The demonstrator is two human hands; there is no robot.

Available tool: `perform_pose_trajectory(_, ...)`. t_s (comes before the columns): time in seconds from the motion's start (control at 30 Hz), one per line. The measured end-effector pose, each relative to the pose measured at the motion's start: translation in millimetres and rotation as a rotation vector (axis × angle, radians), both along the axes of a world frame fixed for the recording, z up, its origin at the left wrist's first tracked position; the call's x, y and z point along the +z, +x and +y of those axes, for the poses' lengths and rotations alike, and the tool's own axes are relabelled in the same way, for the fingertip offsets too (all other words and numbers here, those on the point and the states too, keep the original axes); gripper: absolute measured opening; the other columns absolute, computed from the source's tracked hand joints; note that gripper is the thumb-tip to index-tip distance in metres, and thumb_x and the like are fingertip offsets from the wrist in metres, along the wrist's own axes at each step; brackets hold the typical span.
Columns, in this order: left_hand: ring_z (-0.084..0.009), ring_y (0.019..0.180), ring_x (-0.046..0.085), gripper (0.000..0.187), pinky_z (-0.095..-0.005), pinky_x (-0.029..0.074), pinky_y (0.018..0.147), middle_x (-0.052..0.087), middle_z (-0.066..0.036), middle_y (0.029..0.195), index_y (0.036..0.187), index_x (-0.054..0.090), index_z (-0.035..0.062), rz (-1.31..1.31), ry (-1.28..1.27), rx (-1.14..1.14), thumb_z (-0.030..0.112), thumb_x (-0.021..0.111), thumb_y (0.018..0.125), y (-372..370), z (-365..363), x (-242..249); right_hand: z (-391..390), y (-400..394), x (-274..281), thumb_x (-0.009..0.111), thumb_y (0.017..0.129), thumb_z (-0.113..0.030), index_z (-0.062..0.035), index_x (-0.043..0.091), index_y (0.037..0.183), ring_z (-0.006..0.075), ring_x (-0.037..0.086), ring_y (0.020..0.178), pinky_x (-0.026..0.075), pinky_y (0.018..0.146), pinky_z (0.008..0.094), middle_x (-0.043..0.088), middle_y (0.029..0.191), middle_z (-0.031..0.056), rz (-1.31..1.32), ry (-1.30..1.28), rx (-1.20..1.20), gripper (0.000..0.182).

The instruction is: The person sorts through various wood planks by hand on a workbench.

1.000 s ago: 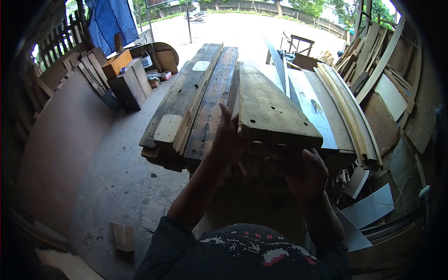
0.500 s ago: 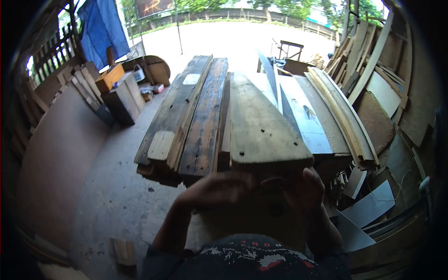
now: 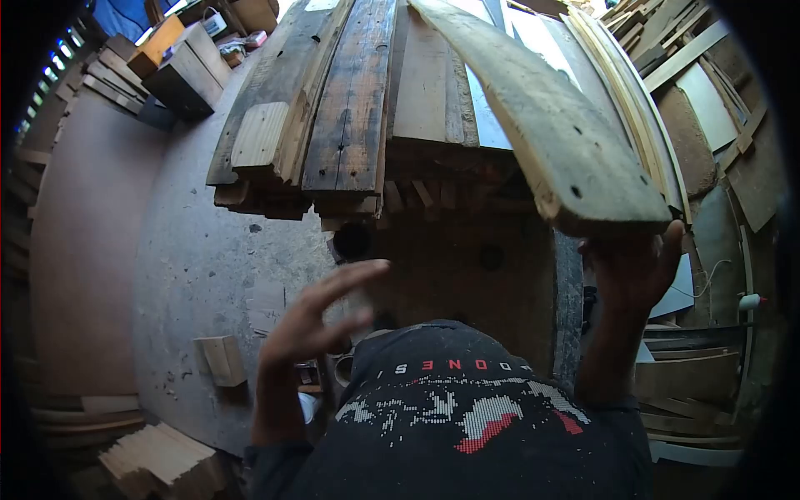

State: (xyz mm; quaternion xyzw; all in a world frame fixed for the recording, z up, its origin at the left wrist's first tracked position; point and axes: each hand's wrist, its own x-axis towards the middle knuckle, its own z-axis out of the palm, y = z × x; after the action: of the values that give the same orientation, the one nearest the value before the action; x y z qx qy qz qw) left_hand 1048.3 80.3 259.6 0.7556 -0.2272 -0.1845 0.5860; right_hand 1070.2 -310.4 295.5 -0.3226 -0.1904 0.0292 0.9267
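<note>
A long, weathered board (image 3: 558, 117) with several dark holes reaches from the workbench toward me at the right. My right hand (image 3: 629, 254) is under its near end, gripping it with the thumb up at the right corner. In front of my body at the left, my left hand (image 3: 321, 312) is raised with thumb and fingers apart, holding nothing. Beyond it lie a dark reddish-brown beam (image 3: 350, 108) and a grey beam (image 3: 258, 137) with a pale wood patch.
Thin light strips (image 3: 621, 92) lie at the bench's right side. A small wood block (image 3: 222, 360) is on the floor at left, near stacked wood pieces (image 3: 162, 458). A dark box (image 3: 187, 79) stands at the upper left. Boards lean along the right.
The board's near end has swung to the right with my right hand. My left hand has come away from it, down and to the left. The view has tilted downward.
</note>
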Motion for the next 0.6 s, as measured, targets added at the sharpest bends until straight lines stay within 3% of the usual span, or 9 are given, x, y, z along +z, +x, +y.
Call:
perform_pose_trajectory(0.03, -0.0348, 0.135, 0.042, 0.063, -0.0604, 0.009, 0.115, 0.044, -0.02, 0.145, 0.139, 0.05, 0.0105, -0.096, -0.267, -0.11, 0.052, 0.056, 0.091, -5.3, -9.1, 17.5, 0.0, -2.9, -2.3, 0.042, 0.097, -0.055, -0.0024, 0.043, 0.139, 0.039, 0.054, 0.12, 0.048, 0.09, 0.0571, 0.051, 0.137, 0.0223, 0.03, 0.01, -0.006, 0.067)
perform_pose_trajectory(0.1, -0.0306, 0.135, 0.041, 0.064, -0.0539, 0.025, 0.113, 0.043, -0.017, 0.146, 0.139, 0.049, 0.0087, -0.205, -0.528, -0.781, 0.05, 0.057, 0.091, 1.9, -25.1, 32.0, 7.4, -9.1, -7.1, 0.045, 0.097, -0.054, -0.001, 0.041, 0.14, 0.0356, 0.055, 0.12, 0.049, 0.091, 0.0514, 0.05, 0.138, 0.0208, 0.242, -0.059, -0.246, 0.068)
perform_pose_trajectory(0.2, -0.0295, 0.136, 0.041, 0.063, -0.0464, 0.035, 0.108, 0.048, -0.016, 0.143, 0.137, 0.052, 0.0071, -0.009, 0.064, -0.71, 0.049, 0.059, 0.091, -3.3, -28.0, -32.0, 29.3, -14.1, -14.1, 0.056, 0.095, -0.04, 0.0003, 0.046, 0.136, 0.0287, 0.057, 0.116, 0.05, 0.091, 0.0405, 0.056, 0.129, 0.0186, 0.459, -0.22, -0.555, 0.058)
perform_pose_trajectory(0.27, -0.029, 0.133, 0.045, 0.059, -0.0409, 0.035, 0.109, 0.051, -0.017, 0.139, 0.136, 0.053, 0.0061, 0.024, 0.699, -0.507, 0.047, 0.058, 0.093, 19.4, -15.0, -74.9, 32.6, -18.4, -16.7, 0.063, 0.091, -0.033, 0.0021, 0.051, 0.131, 0.0242, 0.059, 0.111, 0.05, 0.09, 0.0361, 0.061, 0.12, 0.0171, 0.483, -0.481, -0.648, 0.054)
perform_pose_trajectory(0.33, -0.025, 0.133, 0.045, 0.06, -0.0406, 0.033, 0.109, 0.052, -0.015, 0.139, 0.137, 0.051, 0.0075, 0.175, 0.454, -0.29, 0.049, 0.055, 0.094, 42.9, -1.6, -118.7, 28.0, -25.8, -15.7, 0.07, 0.085, -0.033, 0.005, 0.058, 0.123, 0.0204, 0.061, 0.103, 0.049, 0.088, 0.035, 0.064, 0.113, 0.0158, 0.438, -0.89, -0.646, 0.055)
perform_pose_trajectory(0.37, -0.0245, 0.126, 0.051, 0.054, -0.0392, 0.038, 0.106, 0.053, -0.012, 0.137, 0.136, 0.051, 0.0057, 0.347, 0.169, -0.251, 0.045, 0.05, 0.098, 59.5, -9.2, -108.7, 33.0, -32.0, -6.8, 0.071, 0.083, -0.03, 0.0058, 0.059, 0.121, 0.0193, 0.061, 0.099, 0.049, 0.086, 0.0341, 0.065, 0.107, 0.0146, 0.396, -1.0, -0.652, 0.053)
perform_pose_trajectory(0.43, -0.0257, 0.119, 0.055, 0.054, -0.0416, 0.04, 0.105, 0.054, -0.011, 0.136, 0.138, 0.047, 0.0034, 0.248, 0.004, -0.221, 0.043, 0.044, 0.101, 96.9, -28.5, -90.6, 48.7, -42.4, 16.1, 0.074, 0.079, -0.024, 0.0073, 0.062, 0.116, 0.0172, 0.061, 0.089, 0.05, 0.082, 0.0322, 0.067, 0.096, 0.0121, 0.32, -1.234, -0.642, 0.05)
perform_pose_trajectory(0.47, -0.0267, 0.118, 0.056, 0.055, -0.0424, 0.041, 0.104, 0.054, -0.012, 0.135, 0.139, 0.045, 0.0032, 0.361, -0.131, -0.175, 0.044, 0.041, 0.102, 116.7, -42.4, -83.7, 43.6, -44.7, 4.1, 0.069, 0.083, -0.026, 0.0039, 0.059, 0.12, 0.0236, 0.07, 0.08, 0.054, 0.071, 0.0356, 0.069, 0.085, 0.0188, 0.11, -1.32, -0.69, 0.049)
perform_pose_trajectory(0.6, -0.0294, 0.112, 0.057, 0.06, -0.0464, 0.045, 0.097, 0.054, -0.014, 0.132, 0.138, 0.041, 0.0037, 0.653, -0.528, -0.084, 0.051, 0.032, 0.102, 210.1, -103.4, -98.6, 34.3, -77.3, 19.3, 0.071, 0.079, -0.023, 0.001, 0.06, 0.121, 0.0367, 0.07, 0.078, 0.055, 0.07, 0.0412, 0.068, 0.083, 0.0236, -0.027, -1.557, -0.827, 0.049)
